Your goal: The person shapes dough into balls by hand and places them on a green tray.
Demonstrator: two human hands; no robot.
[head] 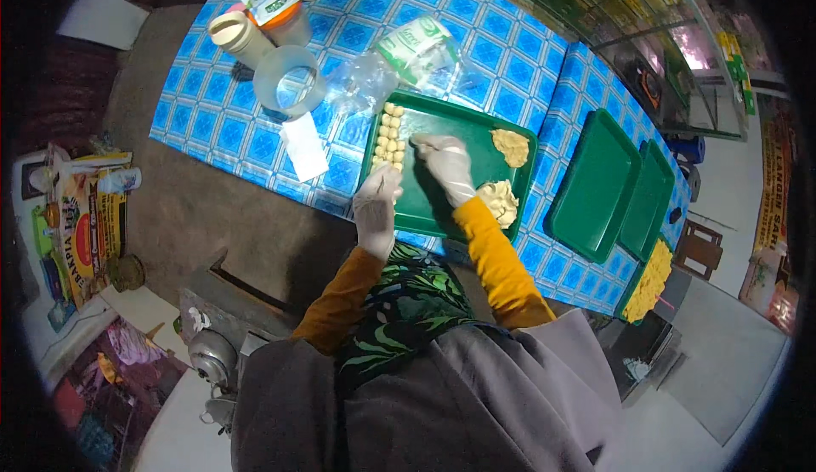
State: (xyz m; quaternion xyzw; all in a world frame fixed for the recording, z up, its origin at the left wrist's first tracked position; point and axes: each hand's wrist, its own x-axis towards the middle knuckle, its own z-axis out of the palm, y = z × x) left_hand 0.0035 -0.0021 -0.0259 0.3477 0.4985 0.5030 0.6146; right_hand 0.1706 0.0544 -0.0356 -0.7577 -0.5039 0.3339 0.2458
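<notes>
A green tray [446, 115] lies before me on the table. Pale balls of dough [390, 129] stand in two columns along its left side. My left hand [376, 201], in a white glove, is over the tray's near left corner, by the lower end of the columns. Its fingers are curled, and what they may hold is hidden. My right hand [444, 161], gloved too, is over the middle of the tray with bent fingers; nothing can be made out in it. A flat piece of yellowish dough [511, 147] and a paler lump of dough [499, 203] lie at the tray's right side.
Beyond the tray lies a plastic bag with a green-printed packet [417, 48]. A translucent round container [288, 83], white paper [305, 148] and several tubs [239, 37] are at left. Two green trays [593, 185] and a tray of yellow dough [650, 284] are at right.
</notes>
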